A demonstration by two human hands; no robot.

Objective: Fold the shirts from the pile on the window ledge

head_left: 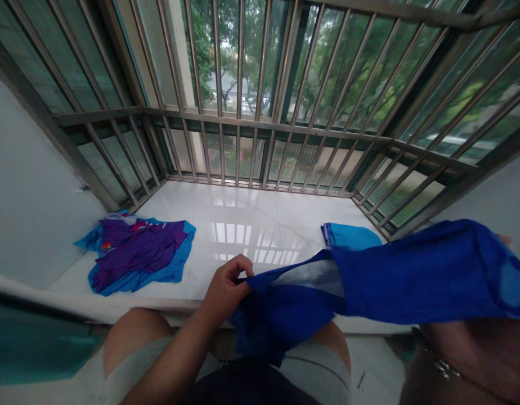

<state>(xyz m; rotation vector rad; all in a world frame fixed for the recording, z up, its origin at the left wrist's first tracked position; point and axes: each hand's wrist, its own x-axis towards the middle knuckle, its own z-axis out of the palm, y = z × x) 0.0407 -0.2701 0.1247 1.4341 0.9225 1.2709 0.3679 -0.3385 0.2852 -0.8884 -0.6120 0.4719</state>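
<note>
My left hand (pixel 226 287) pinches one edge of a dark blue garment (pixel 412 275), fingers closed on the cloth above my knees. The garment stretches rightward across the view and drapes over my right forearm (pixel 466 360), which carries a bracelet. Only a fingertip of my right hand (pixel 503 239) peeks out behind the cloth's far end, so its grip is hidden. The lower part of the garment hangs down between my legs.
A white glossy window ledge (pixel 251 225) lies ahead, fenced by metal bars (pixel 260 135). A crumpled purple and light blue shirt (pixel 137 253) lies on its left side. A folded light blue garment (pixel 353 236) sits at the right, partly behind the blue cloth.
</note>
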